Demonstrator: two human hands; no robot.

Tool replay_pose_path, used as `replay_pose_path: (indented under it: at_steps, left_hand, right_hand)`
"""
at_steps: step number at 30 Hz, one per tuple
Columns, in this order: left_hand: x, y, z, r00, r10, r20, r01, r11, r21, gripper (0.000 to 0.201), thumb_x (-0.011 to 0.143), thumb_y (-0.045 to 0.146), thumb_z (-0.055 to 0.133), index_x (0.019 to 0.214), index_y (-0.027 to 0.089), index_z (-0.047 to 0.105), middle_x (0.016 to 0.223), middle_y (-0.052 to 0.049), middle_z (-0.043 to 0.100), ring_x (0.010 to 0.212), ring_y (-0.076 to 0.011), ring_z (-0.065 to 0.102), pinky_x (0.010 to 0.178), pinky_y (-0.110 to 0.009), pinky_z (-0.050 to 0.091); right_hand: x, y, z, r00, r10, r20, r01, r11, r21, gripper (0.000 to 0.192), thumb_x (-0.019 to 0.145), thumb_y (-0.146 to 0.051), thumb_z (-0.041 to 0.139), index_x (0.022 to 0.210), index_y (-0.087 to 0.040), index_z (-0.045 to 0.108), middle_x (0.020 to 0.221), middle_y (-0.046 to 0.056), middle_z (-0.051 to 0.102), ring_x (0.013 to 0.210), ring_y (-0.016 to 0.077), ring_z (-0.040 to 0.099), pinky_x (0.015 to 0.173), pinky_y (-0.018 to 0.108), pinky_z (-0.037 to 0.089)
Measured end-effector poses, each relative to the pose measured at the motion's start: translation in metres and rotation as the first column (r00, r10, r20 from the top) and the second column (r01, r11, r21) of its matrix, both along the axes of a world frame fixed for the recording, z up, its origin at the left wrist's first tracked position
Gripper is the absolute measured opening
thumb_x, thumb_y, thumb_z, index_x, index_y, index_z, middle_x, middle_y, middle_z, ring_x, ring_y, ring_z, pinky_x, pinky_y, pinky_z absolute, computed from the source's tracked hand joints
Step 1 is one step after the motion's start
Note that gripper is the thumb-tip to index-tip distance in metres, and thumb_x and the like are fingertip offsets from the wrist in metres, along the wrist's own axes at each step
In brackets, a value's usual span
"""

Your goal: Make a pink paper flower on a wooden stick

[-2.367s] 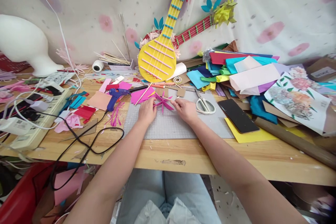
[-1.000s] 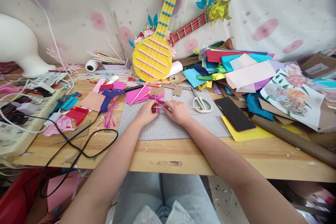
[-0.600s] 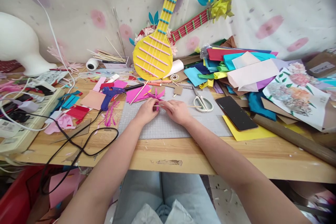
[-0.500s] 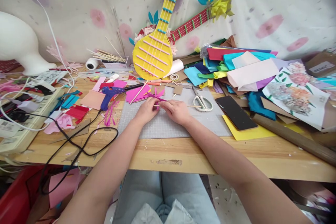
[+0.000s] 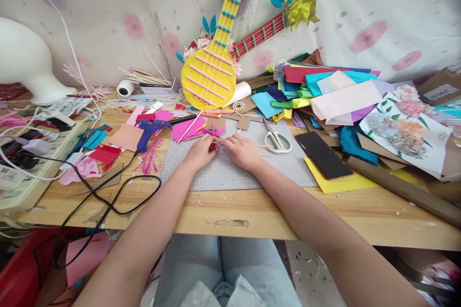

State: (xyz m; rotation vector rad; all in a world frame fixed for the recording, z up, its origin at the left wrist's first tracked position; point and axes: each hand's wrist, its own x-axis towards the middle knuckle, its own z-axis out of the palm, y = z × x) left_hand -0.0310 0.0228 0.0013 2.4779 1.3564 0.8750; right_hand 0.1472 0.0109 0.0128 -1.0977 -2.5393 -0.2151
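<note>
A magenta paper flower (image 5: 215, 129) with pointed petals lies at the far edge of a grey cutting mat (image 5: 234, 172). My left hand (image 5: 200, 151) pinches its near side. My right hand (image 5: 242, 150) meets it from the right, fingertips together on the flower and on a thin wooden stick (image 5: 262, 145) that pokes out rightward toward the scissors. Most of the flower's centre is hidden by my fingers.
White-handled scissors (image 5: 274, 140) and a black phone (image 5: 322, 154) on yellow paper lie right of the mat. A blue glue gun (image 5: 148, 129) with black cord lies left, beside a power strip (image 5: 32, 163). Coloured paper (image 5: 324, 91) is heaped at back right; a yellow cardboard guitar (image 5: 213, 67) leans behind.
Earlier the flower lay spread out between my hands. Both hands have closed in on it and the stick, and the petals are now bunched under my fingers.
</note>
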Motion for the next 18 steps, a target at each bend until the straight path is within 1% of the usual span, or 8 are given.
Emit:
replay_pose_path:
  at_steps: [2,5,7,9,10,12,14,18]
  left_hand:
    - [0.001,-0.002,0.001,0.999,-0.032,0.027,0.032,0.999,-0.010,0.029,0.072,0.011,0.052,0.100,0.016,0.054,0.092,-0.005,0.058,0.083,-0.0153,0.055,0.074,-0.029,0.047]
    - [0.000,-0.005,0.005,0.996,-0.044,0.073,0.046,0.999,-0.018,0.051,0.069,0.008,0.050,0.119,0.018,0.042,0.101,-0.005,0.057,0.080,-0.0127,0.056,0.074,-0.027,0.047]
    - [-0.007,-0.003,0.008,0.991,0.083,0.106,-0.085,0.996,0.007,0.054,0.069,0.008,0.048,0.122,0.018,0.039,0.098,-0.004,0.058,0.076,-0.0121,0.056,0.073,-0.026,0.047]
    - [-0.019,0.001,0.010,0.945,0.302,0.126,-0.308,0.951,0.032,0.043,0.072,0.012,0.047,0.115,0.017,0.044,0.094,-0.005,0.058,0.077,-0.0134,0.056,0.074,-0.028,0.046]
    - [-0.025,0.004,0.010,0.912,0.398,0.102,-0.403,0.914,0.033,0.034,0.075,0.016,0.047,0.108,0.017,0.048,0.094,-0.006,0.058,0.080,-0.0153,0.056,0.075,-0.029,0.046]
    - [-0.036,0.009,0.010,0.873,0.485,-0.047,-0.485,0.874,0.020,0.020,0.076,0.027,0.051,0.092,0.017,0.056,0.095,-0.008,0.058,0.091,-0.0209,0.054,0.080,-0.034,0.044]
    - [-0.043,0.011,0.010,0.853,0.489,-0.180,-0.498,0.867,-0.002,0.017,0.076,0.031,0.052,0.082,0.017,0.058,0.092,-0.008,0.058,0.094,-0.0235,0.053,0.083,-0.036,0.043]
    - [-0.048,0.006,0.014,0.833,0.453,-0.318,-0.482,0.876,-0.011,0.017,0.080,0.028,0.046,0.082,0.017,0.059,0.088,-0.009,0.059,0.091,-0.0232,0.054,0.082,-0.035,0.042]
  right_hand:
    - [0.000,-0.002,0.001,0.999,-0.033,0.009,0.033,0.999,-0.029,0.038,0.088,-0.015,0.033,0.123,-0.021,0.048,0.098,0.006,0.063,0.088,0.0184,0.049,0.075,0.028,0.035]
    - [0.000,-0.002,0.003,0.994,-0.109,-0.007,0.108,0.991,-0.084,0.033,0.090,-0.024,0.032,0.117,-0.021,0.050,0.099,0.007,0.063,0.090,0.0182,0.052,0.072,0.027,0.035]
    - [0.001,-0.001,0.003,0.981,-0.193,-0.022,0.189,0.973,-0.129,0.032,0.090,-0.029,0.032,0.114,-0.021,0.051,0.101,0.007,0.063,0.091,0.0181,0.055,0.069,0.027,0.035]
    - [0.001,0.001,0.003,0.958,-0.287,-0.015,0.281,0.945,-0.169,0.029,0.089,-0.030,0.033,0.110,-0.022,0.052,0.101,0.006,0.064,0.090,0.0181,0.056,0.066,0.026,0.035]
    - [0.001,0.002,0.002,0.945,-0.327,-0.007,0.320,0.929,-0.185,0.028,0.089,-0.029,0.033,0.108,-0.022,0.053,0.100,0.005,0.064,0.089,0.0179,0.057,0.065,0.026,0.035]
    - [0.001,0.003,0.002,0.923,-0.385,0.000,0.377,0.902,-0.209,0.026,0.088,-0.028,0.034,0.105,-0.023,0.054,0.098,0.004,0.065,0.088,0.0176,0.058,0.065,0.026,0.035]
    - [0.001,0.003,0.002,0.900,-0.435,-0.014,0.421,0.877,-0.230,0.025,0.086,-0.027,0.037,0.105,-0.023,0.054,0.099,0.004,0.065,0.090,0.0177,0.058,0.066,0.026,0.036]
    - [0.007,0.006,0.006,0.833,-0.543,-0.105,0.504,0.823,-0.262,0.027,0.084,-0.023,0.038,0.105,-0.022,0.054,0.097,0.005,0.066,0.090,0.0188,0.059,0.066,0.026,0.038]
